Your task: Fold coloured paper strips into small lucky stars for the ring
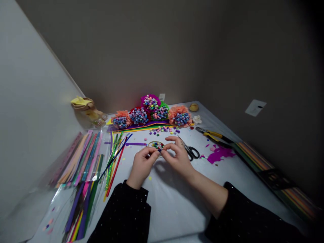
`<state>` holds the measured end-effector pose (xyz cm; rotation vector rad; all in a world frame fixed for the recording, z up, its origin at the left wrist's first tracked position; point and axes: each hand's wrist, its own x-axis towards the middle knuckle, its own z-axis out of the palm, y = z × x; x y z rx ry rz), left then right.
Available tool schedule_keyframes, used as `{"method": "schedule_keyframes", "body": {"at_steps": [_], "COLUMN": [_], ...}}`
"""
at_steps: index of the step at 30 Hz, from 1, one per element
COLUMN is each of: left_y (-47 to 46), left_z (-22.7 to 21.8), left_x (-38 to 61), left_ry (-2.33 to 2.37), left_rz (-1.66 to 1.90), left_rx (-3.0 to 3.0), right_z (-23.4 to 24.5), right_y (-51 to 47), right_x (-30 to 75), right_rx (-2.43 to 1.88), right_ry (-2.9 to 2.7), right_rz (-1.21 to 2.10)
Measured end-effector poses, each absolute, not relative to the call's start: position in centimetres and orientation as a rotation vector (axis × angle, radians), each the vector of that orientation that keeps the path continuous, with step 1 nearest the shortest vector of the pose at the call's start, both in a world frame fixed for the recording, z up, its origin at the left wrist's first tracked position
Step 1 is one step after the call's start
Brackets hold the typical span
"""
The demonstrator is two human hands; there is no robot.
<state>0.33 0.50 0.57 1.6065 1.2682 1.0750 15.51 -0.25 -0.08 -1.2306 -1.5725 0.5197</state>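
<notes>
- From black, glitter-flecked fabric sleeves, nearest: could drag thin, bright strips off pale worktop if swung left.
- Pinching small dark-blue piece between fingertips of left hand and right hand; could crease if squeezed hard.
- Held beside round, gold-rimmed dish; could spill shiny multicoloured pieces if bumped.

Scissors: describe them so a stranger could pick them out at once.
On the pale table, find the person's right hand. The scissors lie just beside it, on its right side, their handles toward the person. Black loop handles set them apart from the yellow-and-black pliers farther right.
</notes>
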Motion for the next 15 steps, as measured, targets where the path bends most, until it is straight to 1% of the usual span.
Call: {"method": "schedule_keyframes", "body": {"at_steps": [11, 15], "left_y": [0.58, 0.69], "left_z": [0.37, 0.15], "left_x": [0.35, 0.45], "left_ry": [1.239, 1.220], "left_rz": [1.017, 0.997], "left_rx": [1.488, 1.462], "right_z": [-0.46, -0.53], "right_y": [-0.35, -0.35], "right_x": [15.18, 15.10], "right_rx": [-1.183, -1.183], "right_ry": [-1.527, -1.495], "right_rz": [0.561, 0.622]}}
